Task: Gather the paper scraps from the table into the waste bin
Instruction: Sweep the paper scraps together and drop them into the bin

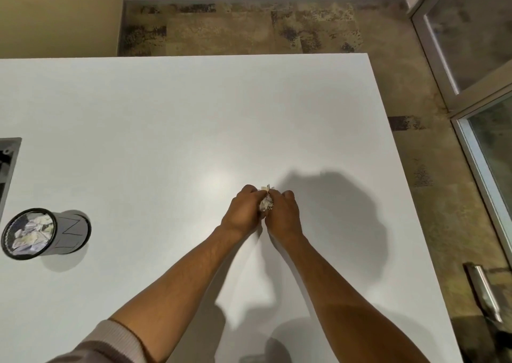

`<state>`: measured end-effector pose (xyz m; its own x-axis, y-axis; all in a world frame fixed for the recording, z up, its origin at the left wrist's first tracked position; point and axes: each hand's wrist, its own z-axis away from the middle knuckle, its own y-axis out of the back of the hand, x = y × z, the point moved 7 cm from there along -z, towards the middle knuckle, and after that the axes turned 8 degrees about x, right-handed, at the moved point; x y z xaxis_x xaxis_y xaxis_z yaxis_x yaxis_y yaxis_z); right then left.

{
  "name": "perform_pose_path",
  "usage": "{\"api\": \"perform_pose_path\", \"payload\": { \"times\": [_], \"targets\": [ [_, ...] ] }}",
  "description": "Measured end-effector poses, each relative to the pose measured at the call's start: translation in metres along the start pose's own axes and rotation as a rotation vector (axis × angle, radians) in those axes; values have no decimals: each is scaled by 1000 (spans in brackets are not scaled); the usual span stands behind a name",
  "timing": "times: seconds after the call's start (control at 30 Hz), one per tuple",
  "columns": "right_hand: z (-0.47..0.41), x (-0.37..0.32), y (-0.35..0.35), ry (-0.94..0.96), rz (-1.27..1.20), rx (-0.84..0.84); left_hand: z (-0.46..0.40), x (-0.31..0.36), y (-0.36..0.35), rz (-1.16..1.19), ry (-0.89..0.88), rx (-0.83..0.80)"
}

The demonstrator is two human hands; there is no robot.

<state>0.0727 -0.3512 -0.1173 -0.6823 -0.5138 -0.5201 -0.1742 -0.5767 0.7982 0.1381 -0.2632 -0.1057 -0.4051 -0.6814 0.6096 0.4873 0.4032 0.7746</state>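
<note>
Both my hands meet over the middle of the white table (166,113). My left hand (243,210) and my right hand (284,211) curl round a bunch of crumpled paper scraps (266,203), which shows between the fingers and pokes out at the top. A small grey waste bin (70,232) with a black rim stands at the table's left side. Several crumpled scraps (30,234) lie inside it.
A dark rectangular cut-out (7,163) sits in the table at the far left edge. The table's right edge runs diagonally past patterned floor (249,30). A glass door (471,44) with a metal handle (483,290) stands at the right.
</note>
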Motion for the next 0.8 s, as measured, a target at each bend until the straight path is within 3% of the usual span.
{"api": "perform_pose_path", "payload": {
  "times": [0.27, 0.37, 0.53, 0.8],
  "targets": [
    [2, 10, 5, -133, -338, -74, 10, 0, 5, 383, 101, 46],
    [10, 18, -2, -314, -778, -199, 15, 6, 9, 418, 64, 50],
    [25, 26, -10, -463, -1193, -283, 24, 20, 15, 282, -25, -6],
    [44, 28, -16, -514, -1357, -246, 38, 27, 26, 88, -120, 40]
  ]
}}
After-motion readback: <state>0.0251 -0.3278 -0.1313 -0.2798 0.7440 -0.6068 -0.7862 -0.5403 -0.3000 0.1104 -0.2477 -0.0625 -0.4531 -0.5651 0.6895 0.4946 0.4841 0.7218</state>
